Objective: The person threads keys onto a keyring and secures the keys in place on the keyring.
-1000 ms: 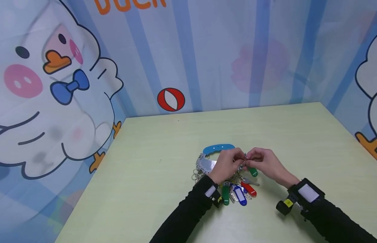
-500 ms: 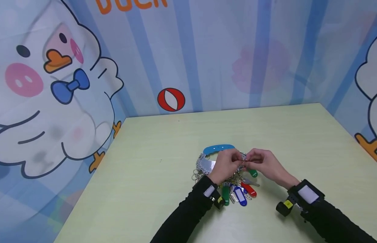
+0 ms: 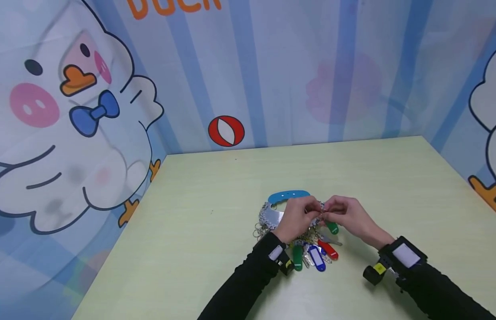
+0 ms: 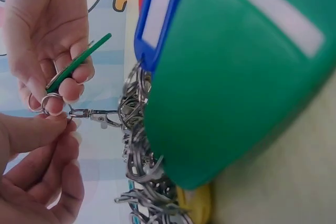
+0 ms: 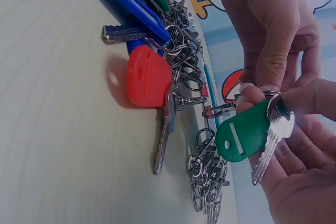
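My left hand (image 3: 297,218) and right hand (image 3: 353,218) meet fingertip to fingertip over the right side of a ring-shaped key holder with a blue strap (image 3: 288,195). Both pinch a small metal split ring (image 4: 51,100), partly hidden by the fingertips. From it hang a green key tag (image 5: 247,129) and a silver key (image 5: 273,140), which lie against my right fingers. A swivel clasp (image 4: 94,115) runs from the pinched spot to the holder in the left wrist view.
Many linked rings and clasps (image 5: 207,177) crowd the holder. A red tag (image 3: 327,250) with its key, a blue tag (image 3: 316,258) and another green tag (image 3: 297,257) lie on the pale table (image 3: 192,249) nearer me. A printed cloth backdrop (image 3: 271,80) stands behind the table.
The two hands stay together over the key holder. My right hand has dropped very slightly, with small fingertip shifts at the ring; the tags on the table have not moved.
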A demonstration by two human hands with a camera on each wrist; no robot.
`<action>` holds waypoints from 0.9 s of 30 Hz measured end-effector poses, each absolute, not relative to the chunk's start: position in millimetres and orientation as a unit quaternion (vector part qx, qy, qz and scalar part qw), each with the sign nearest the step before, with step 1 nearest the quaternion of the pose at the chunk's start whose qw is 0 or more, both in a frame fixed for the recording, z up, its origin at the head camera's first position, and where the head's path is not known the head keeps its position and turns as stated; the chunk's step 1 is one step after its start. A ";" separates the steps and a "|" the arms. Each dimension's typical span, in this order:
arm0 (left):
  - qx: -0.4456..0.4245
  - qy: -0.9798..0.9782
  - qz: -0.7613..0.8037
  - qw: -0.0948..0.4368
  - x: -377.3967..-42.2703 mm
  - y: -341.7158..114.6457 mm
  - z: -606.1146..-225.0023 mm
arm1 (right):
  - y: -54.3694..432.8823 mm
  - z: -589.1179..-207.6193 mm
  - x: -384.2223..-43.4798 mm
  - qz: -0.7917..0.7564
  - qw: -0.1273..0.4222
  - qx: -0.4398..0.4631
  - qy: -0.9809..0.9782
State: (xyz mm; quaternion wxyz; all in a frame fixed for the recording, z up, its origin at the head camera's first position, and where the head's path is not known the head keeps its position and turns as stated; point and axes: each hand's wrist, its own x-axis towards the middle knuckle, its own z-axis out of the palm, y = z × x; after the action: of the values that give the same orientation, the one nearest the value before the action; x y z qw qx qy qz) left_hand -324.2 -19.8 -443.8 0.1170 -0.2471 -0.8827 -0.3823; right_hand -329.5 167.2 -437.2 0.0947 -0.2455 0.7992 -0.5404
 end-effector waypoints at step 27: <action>-0.214 -0.875 -0.424 0.090 -325.4 -19.3 -442.2 | 169.0 -439.2 -331.5 -0.555 0.108 -0.244 0.788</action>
State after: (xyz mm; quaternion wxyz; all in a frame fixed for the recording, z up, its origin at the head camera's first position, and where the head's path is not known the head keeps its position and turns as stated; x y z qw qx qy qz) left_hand -325.4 -19.3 -442.2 0.0901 -0.2140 -0.8754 -0.4239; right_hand -331.5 169.0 -439.2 0.1079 -0.2439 0.7881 -0.5547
